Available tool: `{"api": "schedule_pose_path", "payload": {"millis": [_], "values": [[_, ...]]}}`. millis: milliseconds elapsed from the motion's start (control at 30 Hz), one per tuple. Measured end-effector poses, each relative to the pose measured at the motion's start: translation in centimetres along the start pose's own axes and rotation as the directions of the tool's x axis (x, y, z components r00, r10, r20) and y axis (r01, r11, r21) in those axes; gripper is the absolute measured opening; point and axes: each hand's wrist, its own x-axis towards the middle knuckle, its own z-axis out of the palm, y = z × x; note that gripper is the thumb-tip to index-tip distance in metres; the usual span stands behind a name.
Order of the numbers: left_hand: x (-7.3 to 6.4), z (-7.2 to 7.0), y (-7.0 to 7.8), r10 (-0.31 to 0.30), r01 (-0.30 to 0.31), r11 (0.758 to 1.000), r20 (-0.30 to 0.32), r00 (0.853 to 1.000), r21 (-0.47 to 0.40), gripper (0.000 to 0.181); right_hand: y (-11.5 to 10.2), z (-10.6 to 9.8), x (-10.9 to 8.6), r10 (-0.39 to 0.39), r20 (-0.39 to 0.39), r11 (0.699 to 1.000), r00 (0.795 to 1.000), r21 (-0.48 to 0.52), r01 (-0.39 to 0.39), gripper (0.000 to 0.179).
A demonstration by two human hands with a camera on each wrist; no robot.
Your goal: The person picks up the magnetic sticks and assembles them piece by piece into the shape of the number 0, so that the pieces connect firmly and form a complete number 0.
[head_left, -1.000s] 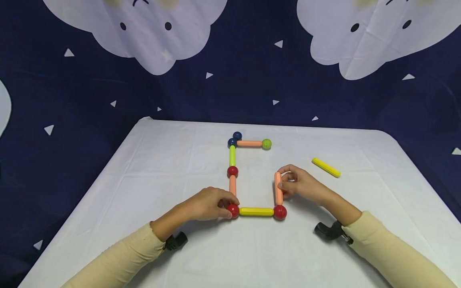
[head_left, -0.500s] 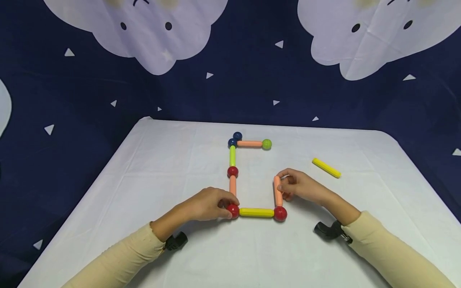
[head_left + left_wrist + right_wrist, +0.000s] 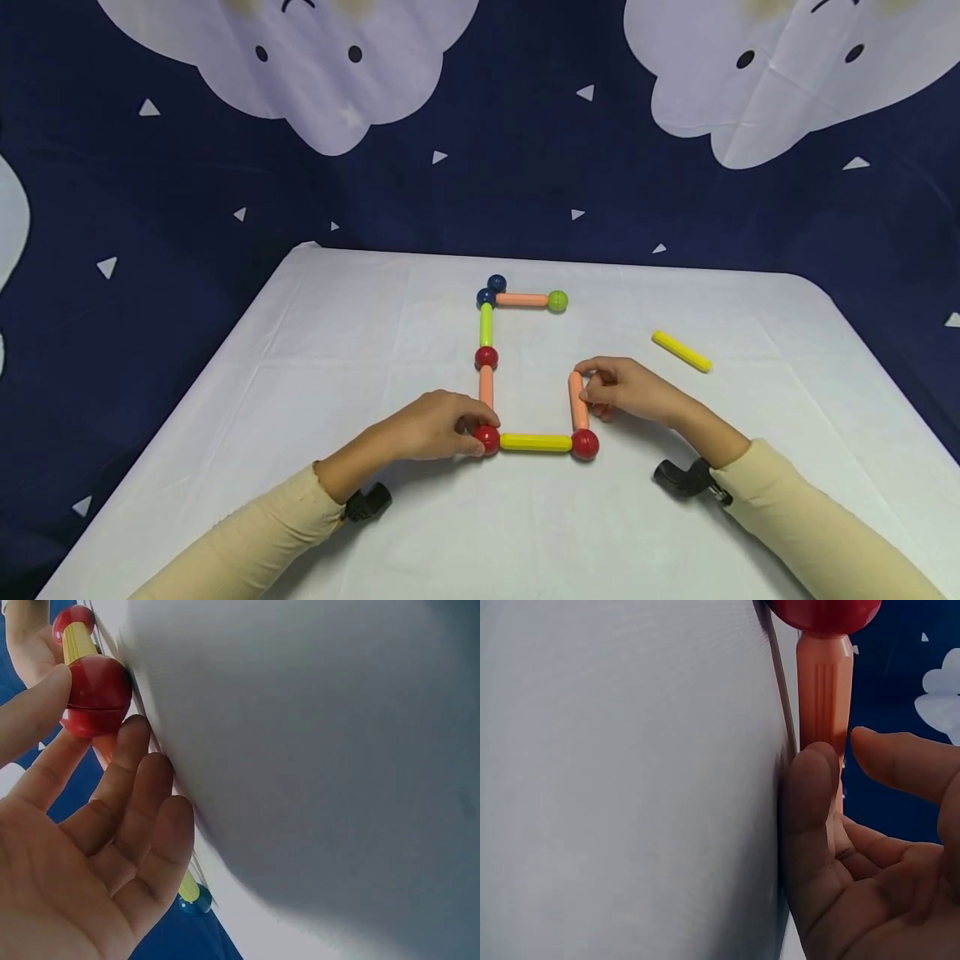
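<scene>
A chain of toy balls and sticks lies on the white table. My left hand pinches the red ball at its near left corner between thumb and fingers. From there a yellow stick runs right to a second red ball. At that ball stands one end of an orange stick, pointing away from me. Thumb and fingers of my right hand hold this stick near its far end, low over the cloth. In the right wrist view, its ridged side meets the red ball.
Leading away from the left corner are another orange stick, a red ball, a lime stick and two dark blue balls. An orange stick ends in a green ball. A loose yellow stick lies at right.
My right hand has come slightly nearer and lower, bringing down the far end of the orange stick. My left hand keeps its hold on the red ball.
</scene>
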Motion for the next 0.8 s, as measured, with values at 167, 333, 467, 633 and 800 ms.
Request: {"api": "schedule_pose_path", "payload": {"millis": [167,333,467,633,800], "values": [[-0.2,-0.6,0.0,0.011,-0.011,0.998,-0.005,1.000,0.064,0.043,-0.1,-0.7,-0.2,-0.009,-0.041,1.000,0.999,-0.013,0.009,0.050],[-0.2,-2.2,0.0,0.059,-0.046,0.992,-0.112,0.992,0.116,0.045,-0.2,-1.8,-0.4,-0.025,-0.083,0.998,0.996,-0.054,0.021,0.049],[0.9,-3.7,-0.4,0.073,-0.047,0.991,-0.207,0.976,0.125,0.038,-0.6,-2.6,-0.2,-0.052,-0.125,0.995,0.991,-0.087,0.041,0.050],[3.3,-4.7,-1.7,0.048,-0.032,0.997,-0.224,0.973,0.076,0.038,-1.0,-3.1,0.2,-0.087,-0.153,0.994,0.984,-0.073,0.077,0.053],[5.0,-4.8,-2.4,-0.014,0.028,0.997,-0.189,0.982,0.074,0.041,-1.0,-3.2,0.6,-0.118,-0.160,0.990,0.980,-0.098,0.103,0.052]]}}
